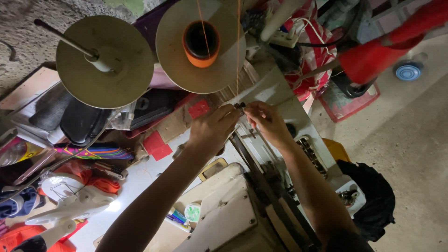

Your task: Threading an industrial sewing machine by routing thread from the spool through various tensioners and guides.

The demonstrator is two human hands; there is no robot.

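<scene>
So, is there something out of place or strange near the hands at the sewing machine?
One oddity: of the two spool discs, the right holds an orange thread cone; the left disc is bare. Both hands pinch at the thread guide.

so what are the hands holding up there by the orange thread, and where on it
Both hands' fingertips pinch at a small dark thread guide on the sewing machine, left hand on one side, right hand on the other. Whether the orange thread itself is gripped cannot be told.

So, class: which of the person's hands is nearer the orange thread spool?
Left. The left hand lies below the orange thread spool; the right hand sits farther off to its right.
</scene>
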